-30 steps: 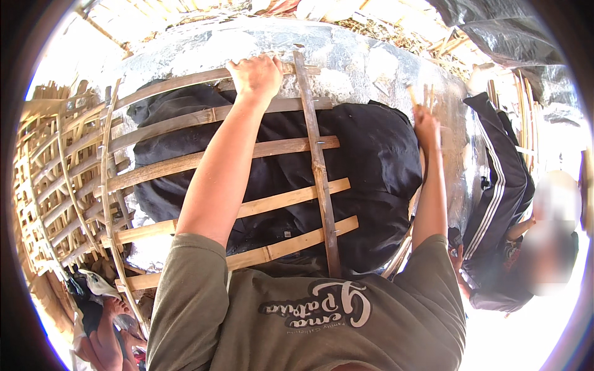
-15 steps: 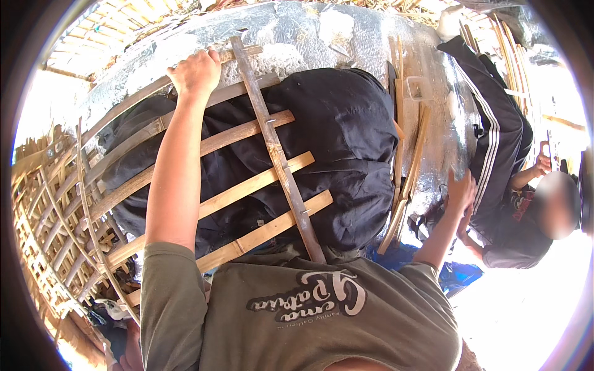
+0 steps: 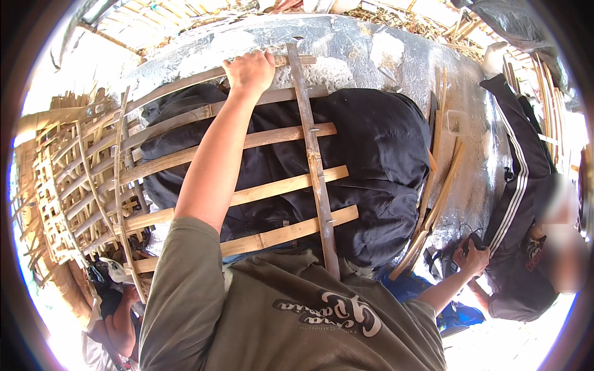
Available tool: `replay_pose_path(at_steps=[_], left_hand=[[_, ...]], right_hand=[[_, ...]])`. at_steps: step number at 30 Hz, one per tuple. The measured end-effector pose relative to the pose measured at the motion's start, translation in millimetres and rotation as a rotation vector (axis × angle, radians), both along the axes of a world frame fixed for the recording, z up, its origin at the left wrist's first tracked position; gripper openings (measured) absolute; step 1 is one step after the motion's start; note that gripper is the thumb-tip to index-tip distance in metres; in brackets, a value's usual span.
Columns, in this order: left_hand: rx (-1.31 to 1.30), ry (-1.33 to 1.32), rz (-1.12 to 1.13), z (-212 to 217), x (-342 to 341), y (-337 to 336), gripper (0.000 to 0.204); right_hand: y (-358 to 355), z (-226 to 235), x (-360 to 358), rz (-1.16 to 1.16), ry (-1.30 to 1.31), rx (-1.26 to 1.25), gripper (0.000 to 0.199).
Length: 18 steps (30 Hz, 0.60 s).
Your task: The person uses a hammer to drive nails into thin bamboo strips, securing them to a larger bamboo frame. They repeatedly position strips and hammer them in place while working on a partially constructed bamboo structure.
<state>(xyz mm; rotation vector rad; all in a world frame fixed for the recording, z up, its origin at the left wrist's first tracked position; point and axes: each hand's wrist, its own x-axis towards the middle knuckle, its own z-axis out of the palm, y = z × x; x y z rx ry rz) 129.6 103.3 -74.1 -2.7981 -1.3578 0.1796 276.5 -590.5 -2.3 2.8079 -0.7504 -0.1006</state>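
Note:
My left hand point(image 3: 250, 74) is closed around the top slat of a bamboo slat frame point(image 3: 284, 183), near its far end. A dark crosspiece point(image 3: 314, 161) runs over the slats, with nails sticking out where they meet. Under the frame lies a large bundle wrapped in black cloth point(image 3: 383, 142). My right hand point(image 3: 476, 256) is out to the right, beside striped black trousers point(image 3: 513, 161). Its fingers are bent around something dark and small that I cannot make out.
The bundle rests on a silvery sheet point(image 3: 260, 34). Loose bamboo strips point(image 3: 436, 204) lie to its right, near a small clear container point(image 3: 456, 122). More woven bamboo point(image 3: 62, 191) spreads at left. A person point(image 3: 532, 278) sits at right; another person's arm point(image 3: 120, 328) shows lower left.
My view has swung, so the frame and bundle sit further right and lower. My left hand keeps its hold on the slat. My right hand has shifted from the silvery sheet toward the dark small thing.

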Motion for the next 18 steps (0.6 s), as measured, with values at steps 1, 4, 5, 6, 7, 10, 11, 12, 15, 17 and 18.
replay_pose_path(at_steps=[1,4,5,6,7,10,11,12,15,17,18], left_hand=[[0.002,0.002,-0.004,0.1,0.0,-0.6,0.054],[0.021,-0.004,-0.018,-0.2,2.0,-1.1,0.054],[0.028,-0.006,-0.022,-0.9,1.4,-0.8,0.054],[0.041,-0.023,-0.024,-2.0,1.1,-0.8,0.053],[0.053,-0.04,-0.026,-3.0,0.6,-0.6,0.053],[0.053,-0.044,-0.032,-4.2,0.2,0.5,0.053],[0.046,-0.038,-0.033,-4.3,0.3,1.0,0.054],[0.046,-0.038,-0.03,-5.3,0.7,1.5,0.054],[0.056,-0.037,-0.018,-7.2,-0.3,3.4,0.054],[0.07,-0.045,-0.032,-7.5,1.4,3.2,0.054],[0.084,-0.052,-0.033,-9.3,1.2,3.4,0.054]], right_hand=[[-19.5,-3.3,2.6,0.058,-0.026,0.006,0.088],[-65.9,-11.5,8.3,0.21,-0.174,0.057,0.077],[-75.8,-8.1,13.8,0.231,-0.206,0.115,0.076],[-76.7,-3.1,15.1,0.248,-0.238,0.173,0.076],[-76.0,0.8,14.9,0.354,-0.333,0.347,0.071],[-62.9,17.6,21.1,0.408,-0.472,0.267,0.063],[-73.6,17.0,26.3,0.433,-0.494,0.223,0.059],[-72.2,19.5,23.7,0.427,-0.5,0.213,0.058],[-35.1,45.4,7.4,0.348,-0.512,0.295,0.056],[-55.4,32.7,8.0,0.35,-0.624,0.411,0.058],[-59.9,30.5,7.0,0.351,-0.681,0.467,0.059]])
